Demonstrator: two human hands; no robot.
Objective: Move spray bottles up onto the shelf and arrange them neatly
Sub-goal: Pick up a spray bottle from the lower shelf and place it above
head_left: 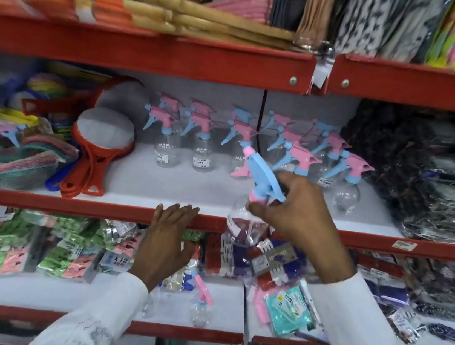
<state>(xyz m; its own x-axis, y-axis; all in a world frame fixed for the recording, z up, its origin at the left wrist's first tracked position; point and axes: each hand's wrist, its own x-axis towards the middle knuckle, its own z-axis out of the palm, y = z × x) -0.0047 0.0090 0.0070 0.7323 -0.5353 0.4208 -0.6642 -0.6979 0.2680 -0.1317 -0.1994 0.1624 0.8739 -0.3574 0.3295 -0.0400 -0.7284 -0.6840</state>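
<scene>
My right hand (295, 209) grips a clear spray bottle (246, 223) by its neck, under a blue trigger head with a pink nozzle, at the front edge of the middle shelf (101, 210). My left hand (168, 239) lies flat with fingertips on that red shelf edge, holding nothing. Several clear spray bottles (166, 147) with pink and blue heads stand in rows at the back of the shelf, and one more (345, 192) stands further forward on the right. On the lower shelf another spray bottle (201, 309) stands among packets.
Red-framed round mirrors (100, 145) lean on the middle shelf's left. Dark wrapped packs (434, 183) fill its right side. Bagged clips and combs (54, 245) crowd the lower shelf. Bare white shelf surface (179, 183) shows in front of the bottle rows.
</scene>
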